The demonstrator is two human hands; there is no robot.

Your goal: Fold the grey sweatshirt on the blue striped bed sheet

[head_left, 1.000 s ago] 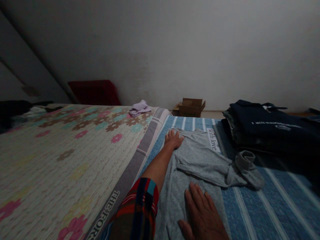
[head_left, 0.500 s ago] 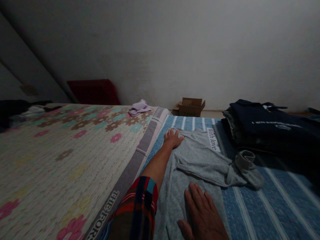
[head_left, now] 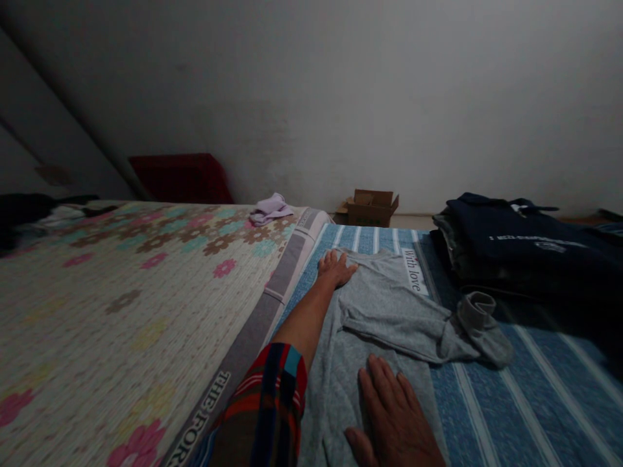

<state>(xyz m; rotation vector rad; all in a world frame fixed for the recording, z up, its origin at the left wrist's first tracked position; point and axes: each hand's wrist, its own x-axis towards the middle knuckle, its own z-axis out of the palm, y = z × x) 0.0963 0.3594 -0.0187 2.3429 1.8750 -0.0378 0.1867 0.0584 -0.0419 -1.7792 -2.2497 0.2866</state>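
A grey long-sleeved shirt lies spread on a blue striped sheet. One of its sleeves crosses the body and reaches out to the right, where its cuff stands bunched up. Part of a white "With love" print shows near the collar. On the shirt's far left shoulder rests my left hand, laid down with its fingers spread. My right hand presses flat on the lower body of the shirt, close to me. Neither hand grips the cloth.
To the right stands a stack of dark folded clothes. A flowered quilt covers the left side, with a small lilac cloth on it. An opened cardboard box and a red panel-like object are near the wall.
Almost nothing differs. Both hands stay in place on the shirt, and the view has shifted very slightly.
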